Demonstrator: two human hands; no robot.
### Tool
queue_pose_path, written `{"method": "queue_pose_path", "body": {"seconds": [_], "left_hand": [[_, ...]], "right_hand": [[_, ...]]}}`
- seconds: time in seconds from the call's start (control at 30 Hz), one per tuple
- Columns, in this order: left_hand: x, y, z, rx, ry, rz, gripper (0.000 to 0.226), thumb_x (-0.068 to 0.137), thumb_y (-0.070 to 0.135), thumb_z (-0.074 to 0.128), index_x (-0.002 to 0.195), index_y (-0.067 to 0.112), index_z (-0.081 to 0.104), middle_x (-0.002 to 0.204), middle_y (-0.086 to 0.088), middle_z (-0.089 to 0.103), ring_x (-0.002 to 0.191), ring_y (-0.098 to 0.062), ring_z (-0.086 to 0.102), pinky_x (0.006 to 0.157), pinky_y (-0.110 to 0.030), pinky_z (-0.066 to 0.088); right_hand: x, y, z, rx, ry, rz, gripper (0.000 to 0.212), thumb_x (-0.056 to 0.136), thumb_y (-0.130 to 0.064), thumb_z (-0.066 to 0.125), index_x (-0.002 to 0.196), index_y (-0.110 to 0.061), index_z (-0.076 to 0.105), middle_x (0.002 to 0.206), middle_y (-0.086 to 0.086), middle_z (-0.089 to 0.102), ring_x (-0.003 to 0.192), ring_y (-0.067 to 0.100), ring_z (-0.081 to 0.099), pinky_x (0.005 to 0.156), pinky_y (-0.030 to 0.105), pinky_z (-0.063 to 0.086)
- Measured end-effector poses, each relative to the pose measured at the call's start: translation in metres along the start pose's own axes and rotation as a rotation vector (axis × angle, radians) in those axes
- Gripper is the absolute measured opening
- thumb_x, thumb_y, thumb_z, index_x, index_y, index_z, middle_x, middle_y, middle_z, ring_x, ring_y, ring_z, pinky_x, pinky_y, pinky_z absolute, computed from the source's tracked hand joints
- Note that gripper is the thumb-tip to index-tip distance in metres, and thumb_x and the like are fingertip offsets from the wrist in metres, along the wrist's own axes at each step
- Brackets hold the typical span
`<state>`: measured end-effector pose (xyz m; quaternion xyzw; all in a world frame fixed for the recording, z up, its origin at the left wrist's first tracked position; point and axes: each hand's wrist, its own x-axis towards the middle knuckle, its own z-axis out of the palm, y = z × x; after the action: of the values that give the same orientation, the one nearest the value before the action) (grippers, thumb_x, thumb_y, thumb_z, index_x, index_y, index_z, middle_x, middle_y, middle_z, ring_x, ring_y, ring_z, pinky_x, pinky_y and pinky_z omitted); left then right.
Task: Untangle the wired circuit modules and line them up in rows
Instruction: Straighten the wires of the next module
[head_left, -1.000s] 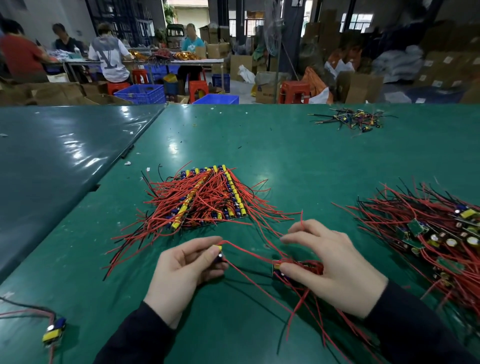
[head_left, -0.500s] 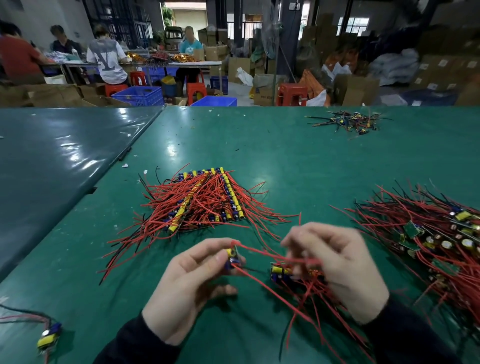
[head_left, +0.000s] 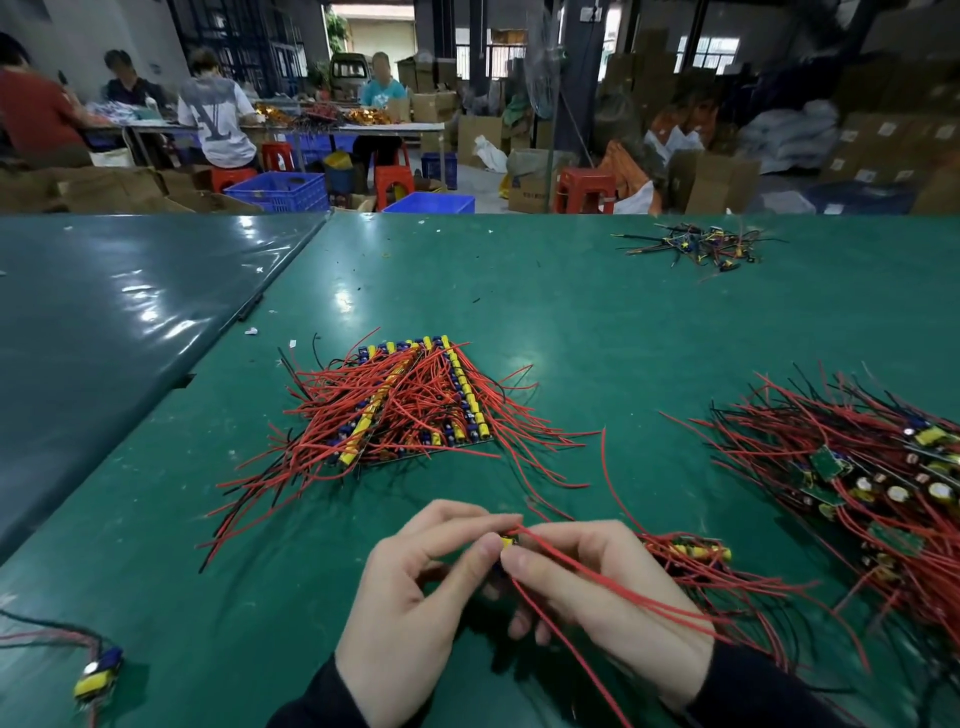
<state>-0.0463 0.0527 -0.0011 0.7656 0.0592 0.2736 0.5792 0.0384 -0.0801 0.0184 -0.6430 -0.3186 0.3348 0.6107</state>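
My left hand (head_left: 415, 587) and my right hand (head_left: 602, 597) meet over the green table (head_left: 571, 322), both pinching one small yellow-topped circuit module (head_left: 508, 541) between fingertips. Its red wires (head_left: 623, 587) trail back over my right hand. Just right of that hand lies a small bundle of modules (head_left: 696, 551) with red wires. Beyond my hands sit the lined-up rows of modules (head_left: 415, 400), wires fanned out to both sides. A big tangled heap of modules (head_left: 872, 483) lies at the right.
A single loose module (head_left: 98, 675) with wires lies at the near left. A small pile of dark wired parts (head_left: 696, 247) sits at the far right of the table. A darker table (head_left: 104, 322) adjoins on the left. People work at benches beyond.
My right hand left the small bundle and came left to meet my left hand. Both hands now pinch the same module, which has risen slightly off the table.
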Motion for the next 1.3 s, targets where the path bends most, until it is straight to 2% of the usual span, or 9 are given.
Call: {"method": "queue_pose_path", "body": {"seconds": [0.17, 0.33, 0.5, 0.67, 0.77, 0.9, 1.0, 1.2, 1.3], "left_hand": [[-0.001, 0.006, -0.002, 0.207, 0.06, 0.174, 0.015, 0.08, 0.022, 0.065, 0.087, 0.019, 0.078, 0.084, 0.005, 0.069, 0.083, -0.012, 0.066, 0.074, -0.019, 0.048], [-0.005, 0.012, -0.004, 0.27, -0.01, 0.247, 0.033, 0.068, 0.024, 0.059, 0.095, 0.017, 0.076, 0.09, 0.006, 0.07, 0.087, -0.012, 0.066, 0.078, -0.024, 0.05], [-0.002, 0.006, -0.004, -0.183, -0.15, -0.034, 0.051, 0.057, 0.003, 0.052, 0.099, 0.019, 0.076, 0.104, -0.005, 0.068, 0.092, -0.025, 0.064, 0.079, -0.03, 0.048], [-0.004, 0.004, -0.001, -0.066, -0.125, 0.035, 0.036, 0.067, 0.03, 0.078, 0.103, 0.028, 0.074, 0.102, -0.003, 0.068, 0.097, -0.019, 0.066, 0.082, -0.036, 0.054], [-0.003, 0.004, 0.0, -0.039, -0.042, 0.041, 0.028, 0.064, 0.033, 0.081, 0.09, 0.025, 0.078, 0.09, -0.002, 0.072, 0.083, -0.013, 0.068, 0.071, -0.025, 0.052], [0.0, 0.001, -0.002, -0.176, 0.02, -0.019, 0.012, 0.064, 0.013, 0.075, 0.076, 0.013, 0.079, 0.08, -0.009, 0.071, 0.075, -0.013, 0.067, 0.067, -0.017, 0.049], [0.003, 0.003, -0.006, -0.267, 0.022, -0.027, 0.009, 0.063, 0.009, 0.074, 0.071, 0.005, 0.077, 0.074, -0.012, 0.069, 0.071, -0.014, 0.065, 0.066, -0.017, 0.048], [0.005, 0.009, -0.015, -0.481, -0.123, -0.13, 0.041, 0.056, 0.041, 0.085, 0.07, 0.004, 0.073, 0.073, -0.007, 0.066, 0.068, -0.015, 0.059, 0.063, -0.019, 0.047], [0.006, 0.01, -0.018, -0.546, -0.208, -0.194, 0.044, 0.056, 0.04, 0.087, 0.073, 0.003, 0.072, 0.071, -0.01, 0.063, 0.059, -0.016, 0.055, 0.054, -0.02, 0.046]], "right_hand": [[-0.003, 0.004, 0.0, -0.156, 0.25, -0.048, 0.027, 0.069, -0.027, 0.08, 0.074, -0.003, 0.069, 0.055, 0.005, 0.061, 0.044, 0.017, 0.058, 0.041, 0.027, 0.047], [-0.006, 0.005, 0.002, -0.414, 0.451, -0.142, 0.025, 0.064, -0.029, 0.08, 0.063, -0.008, 0.066, 0.054, 0.009, 0.063, 0.044, 0.029, 0.06, 0.045, 0.043, 0.053], [-0.006, 0.002, 0.002, -0.277, 0.487, -0.109, 0.029, 0.063, -0.03, 0.079, 0.06, -0.007, 0.061, 0.048, 0.008, 0.06, 0.037, 0.026, 0.06, 0.036, 0.044, 0.05], [-0.007, 0.002, 0.002, -0.264, 0.49, -0.121, 0.032, 0.061, -0.031, 0.08, 0.06, -0.008, 0.059, 0.048, 0.01, 0.06, 0.036, 0.025, 0.059, 0.036, 0.046, 0.05], [-0.007, 0.003, 0.005, -0.347, 0.491, -0.163, 0.032, 0.061, -0.032, 0.081, 0.058, -0.01, 0.058, 0.046, 0.004, 0.059, 0.034, 0.016, 0.054, 0.037, 0.042, 0.049], [-0.01, 0.004, 0.006, -0.443, 0.387, -0.248, 0.029, 0.066, -0.028, 0.082, 0.062, -0.01, 0.059, 0.05, 0.003, 0.059, 0.037, 0.011, 0.046, 0.04, 0.032, 0.046], [-0.011, -0.001, 0.007, -0.265, 0.255, -0.17, 0.026, 0.069, -0.022, 0.083, 0.063, -0.013, 0.06, 0.049, 0.003, 0.056, 0.04, 0.012, 0.051, 0.039, 0.027, 0.043], [-0.009, -0.018, -0.001, 0.177, -0.179, 0.057, 0.005, 0.078, -0.017, 0.07, 0.074, -0.013, 0.069, 0.064, 0.006, 0.067, 0.048, 0.014, 0.062, 0.043, 0.019, 0.047], [-0.007, -0.018, -0.004, 0.285, -0.327, 0.164, 0.018, 0.085, -0.02, 0.06, 0.09, -0.005, 0.069, 0.072, 0.008, 0.07, 0.053, 0.012, 0.064, 0.048, 0.017, 0.049]]}}
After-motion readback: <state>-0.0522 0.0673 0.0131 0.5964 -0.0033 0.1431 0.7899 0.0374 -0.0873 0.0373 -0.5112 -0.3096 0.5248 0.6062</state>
